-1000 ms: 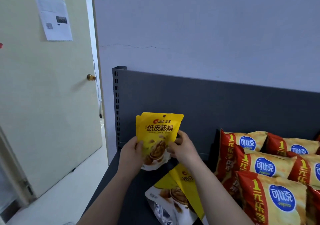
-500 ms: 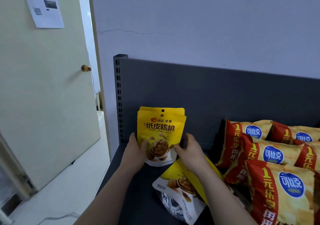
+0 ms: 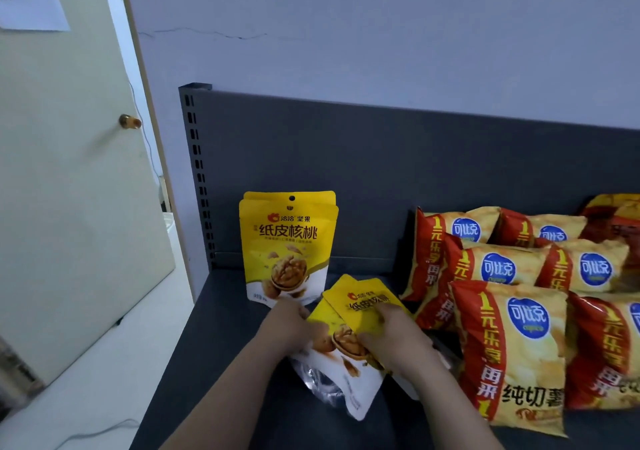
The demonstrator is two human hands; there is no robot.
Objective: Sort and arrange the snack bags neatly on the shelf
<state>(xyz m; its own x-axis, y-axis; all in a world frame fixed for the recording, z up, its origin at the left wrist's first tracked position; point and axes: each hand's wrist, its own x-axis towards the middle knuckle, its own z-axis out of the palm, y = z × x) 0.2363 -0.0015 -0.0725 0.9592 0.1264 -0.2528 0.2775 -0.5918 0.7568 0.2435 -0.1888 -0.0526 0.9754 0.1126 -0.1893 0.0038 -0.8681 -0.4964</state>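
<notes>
walnut pouches [image 3: 346,373], yellow and white, lying flat and overlapping on the dark shelf [image 3: 235,397] at lower centre of the frame, silver foil showing at the lowest one. right hand [image 3: 394,342] on top of the heap, grip closed on the upper pouch, fingers curled across its printed face. left hand [image 3: 291,328] at the heap's left edge, blurred; cannot tell clasping from mere touching there. just above, two standing pouches [image 3: 289,248] of the same kind, upright, one behind the other, against the back panel [image 3: 415,172]. toward the right of the frame, chip bags [image 3: 505,345] in red and gold, laid in overlapping rows, just beside the heap. judged by look: light, slick film, stiffish at the sealed rims, soft in the belly, apt to slide over one another and to flop if set down off the base. best taken by both side seams near the middle, or by the top seal under the hang hole, then stood on the bottom fold before the upright pair. likely step in hand: gathering the loose ones for that row.
</notes>
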